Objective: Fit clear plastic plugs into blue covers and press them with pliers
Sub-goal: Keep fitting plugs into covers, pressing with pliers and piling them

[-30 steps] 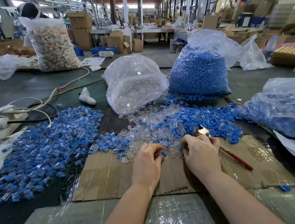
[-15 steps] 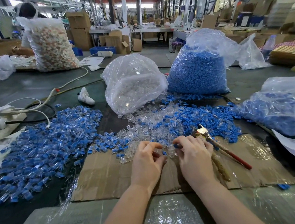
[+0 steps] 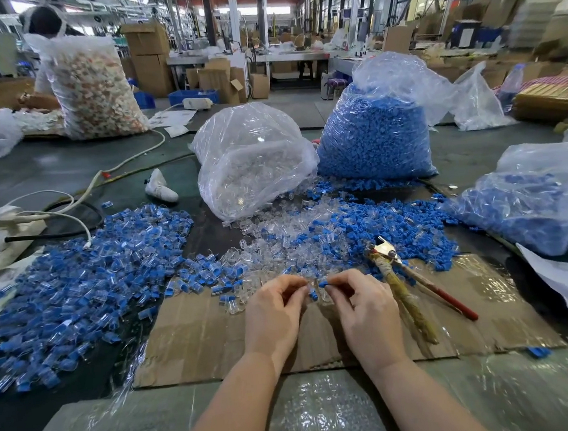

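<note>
Over the cardboard sheet (image 3: 197,339) my left hand (image 3: 274,316) pinches a clear plastic plug (image 3: 311,285) at its fingertips. My right hand (image 3: 367,314) pinches a small blue cover (image 3: 323,284) right next to it; the two pieces nearly touch. The pliers (image 3: 405,283), with a red handle and a tape-wrapped handle, lie on the cardboard just right of my right hand, untouched. A mixed heap of loose clear plugs and blue covers (image 3: 329,242) lies just beyond my fingers. A large pile of assembled blue-and-clear pieces (image 3: 75,285) spreads at the left.
A clear bag of plugs (image 3: 254,163) and a bag of blue covers (image 3: 375,138) stand behind the heap. Another bag with blue parts (image 3: 532,200) lies at the right. Power strips and cables (image 3: 12,225) sit at far left. A person sits beyond a big sack (image 3: 93,87).
My right hand has let go of the pliers, which now lie on the cardboard, and moved left to meet my left hand. Both hands lifted slightly with a piece each.
</note>
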The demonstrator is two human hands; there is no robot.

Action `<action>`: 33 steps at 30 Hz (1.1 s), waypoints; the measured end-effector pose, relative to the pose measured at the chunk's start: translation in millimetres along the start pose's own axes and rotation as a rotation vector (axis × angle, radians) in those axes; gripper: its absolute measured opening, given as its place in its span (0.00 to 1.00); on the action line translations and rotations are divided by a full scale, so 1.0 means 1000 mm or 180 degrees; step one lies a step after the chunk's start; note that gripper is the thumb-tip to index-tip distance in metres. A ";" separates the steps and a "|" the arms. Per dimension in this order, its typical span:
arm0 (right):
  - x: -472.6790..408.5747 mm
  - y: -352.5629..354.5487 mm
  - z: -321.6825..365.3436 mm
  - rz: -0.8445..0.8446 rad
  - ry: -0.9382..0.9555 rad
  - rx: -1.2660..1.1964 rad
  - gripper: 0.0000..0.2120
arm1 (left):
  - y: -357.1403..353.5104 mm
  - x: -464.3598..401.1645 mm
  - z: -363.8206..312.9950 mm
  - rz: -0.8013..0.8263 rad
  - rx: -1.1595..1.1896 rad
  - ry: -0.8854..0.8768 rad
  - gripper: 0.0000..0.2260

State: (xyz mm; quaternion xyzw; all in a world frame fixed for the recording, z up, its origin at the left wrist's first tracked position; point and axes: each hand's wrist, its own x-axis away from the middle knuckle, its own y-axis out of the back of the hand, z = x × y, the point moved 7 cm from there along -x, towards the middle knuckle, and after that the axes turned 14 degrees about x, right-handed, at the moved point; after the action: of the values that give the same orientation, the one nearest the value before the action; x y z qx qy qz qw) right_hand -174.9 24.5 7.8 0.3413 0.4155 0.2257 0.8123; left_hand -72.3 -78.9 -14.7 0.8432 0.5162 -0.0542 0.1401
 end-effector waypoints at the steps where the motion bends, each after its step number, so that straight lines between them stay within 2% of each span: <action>1: 0.000 0.001 0.001 -0.0019 0.0002 -0.0036 0.02 | 0.000 0.000 0.001 0.0008 0.0027 0.0018 0.06; 10: -0.001 -0.006 0.002 0.0196 0.0020 0.0129 0.05 | -0.001 0.001 0.000 0.0114 0.0431 0.0219 0.10; 17: 0.001 -0.006 0.006 -0.0002 0.0131 0.0344 0.08 | -0.006 0.002 0.004 0.0298 0.0691 0.0415 0.05; 23: 0.001 -0.005 0.008 -0.0042 0.0259 0.0375 0.07 | -0.005 0.001 0.001 0.0344 0.0556 0.0281 0.09; 28: 0.002 -0.005 0.012 0.0009 0.0471 0.0315 0.12 | -0.006 0.002 -0.002 0.0436 0.0574 0.0182 0.08; 33: 0.002 -0.003 0.014 -0.0039 0.0513 0.0329 0.09 | -0.006 0.001 -0.002 0.0439 0.0615 0.0165 0.07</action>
State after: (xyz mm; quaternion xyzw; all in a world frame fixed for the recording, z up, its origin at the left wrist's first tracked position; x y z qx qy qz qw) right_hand -162.2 18.3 10.2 0.3610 0.4927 0.2258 0.7589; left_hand -77.2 -74.5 -14.2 0.8874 0.4528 -0.0721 0.0482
